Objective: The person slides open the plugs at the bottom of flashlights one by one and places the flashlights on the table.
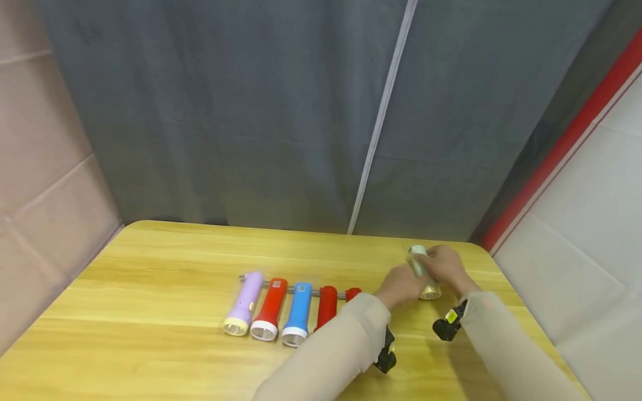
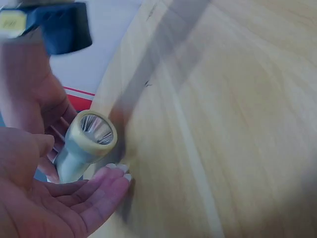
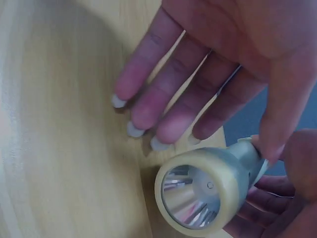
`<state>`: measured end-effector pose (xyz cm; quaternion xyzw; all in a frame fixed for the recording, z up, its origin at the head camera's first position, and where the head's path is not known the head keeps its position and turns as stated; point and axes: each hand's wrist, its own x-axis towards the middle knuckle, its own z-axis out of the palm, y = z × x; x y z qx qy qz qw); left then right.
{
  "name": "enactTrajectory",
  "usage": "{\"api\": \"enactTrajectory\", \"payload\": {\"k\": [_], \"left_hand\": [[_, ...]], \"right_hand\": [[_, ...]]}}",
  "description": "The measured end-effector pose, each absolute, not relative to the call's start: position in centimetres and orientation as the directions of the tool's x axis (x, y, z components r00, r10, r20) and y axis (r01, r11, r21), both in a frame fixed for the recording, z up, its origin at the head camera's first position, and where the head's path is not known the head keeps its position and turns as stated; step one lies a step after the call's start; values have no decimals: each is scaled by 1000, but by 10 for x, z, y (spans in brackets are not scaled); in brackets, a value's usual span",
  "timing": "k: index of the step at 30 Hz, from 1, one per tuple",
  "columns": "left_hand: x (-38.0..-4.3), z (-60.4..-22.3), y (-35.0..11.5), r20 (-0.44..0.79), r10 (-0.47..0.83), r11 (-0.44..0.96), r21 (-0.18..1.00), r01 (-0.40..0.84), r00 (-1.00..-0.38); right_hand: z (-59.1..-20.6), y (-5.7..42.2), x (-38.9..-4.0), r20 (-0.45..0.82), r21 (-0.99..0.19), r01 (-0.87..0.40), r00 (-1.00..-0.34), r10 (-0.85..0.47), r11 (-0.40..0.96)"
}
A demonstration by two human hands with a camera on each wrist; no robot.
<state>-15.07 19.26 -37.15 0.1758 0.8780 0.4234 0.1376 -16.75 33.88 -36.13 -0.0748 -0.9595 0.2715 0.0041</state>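
Note:
A pale green flashlight (image 1: pixel 418 265) with a cream-rimmed lens is tilted lens-down at the right of the table in the head view. My right hand (image 1: pixel 443 264) pinches its tail end, the thumb (image 3: pixel 277 134) against the narrow body and the other fingers reaching past it. On the flashlight's left is my left hand (image 1: pixel 403 285). Its fingers (image 2: pixel 94 198) extend fairly straight alongside the body in the left wrist view. Both hands overlap the flashlight's tail.
Left of the hands lies a row of flashlights: a purple one (image 1: pixel 246 301), a red one (image 1: pixel 271 309), a blue one (image 1: pixel 298 312) and more red ones, partly behind my left sleeve (image 1: pixel 331 351). A thin grey strip (image 1: pixel 316 292) runs behind them. Grey curtain (image 1: pixel 225 111) backs the wooden table (image 1: pixel 125 334).

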Motion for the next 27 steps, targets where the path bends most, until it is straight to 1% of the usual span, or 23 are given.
{"api": "enactTrajectory", "payload": {"k": [6, 10, 16, 20, 27], "left_hand": [[-155, -367, 187, -115, 380, 552, 824, 125, -918], [-154, -362, 183, -105, 356, 532, 839, 109, -929], [-148, -351, 175, -91, 335, 392, 919, 51, -938], [-144, -348, 168, -41, 363, 306, 949, 77, -931], [-140, -348, 150, 16, 327, 278, 954, 113, -945]], "right_hand": [[-351, 333, -158, -18, -574, 149, -985, 170, 805], [-341, 323, -150, 10, -602, 132, -985, 172, 788], [-330, 309, -136, 70, -625, 112, -978, 198, 773], [-324, 301, -127, 96, -657, 110, -969, 227, 746], [-320, 281, -112, 107, -793, 85, -955, 275, 604]]}}
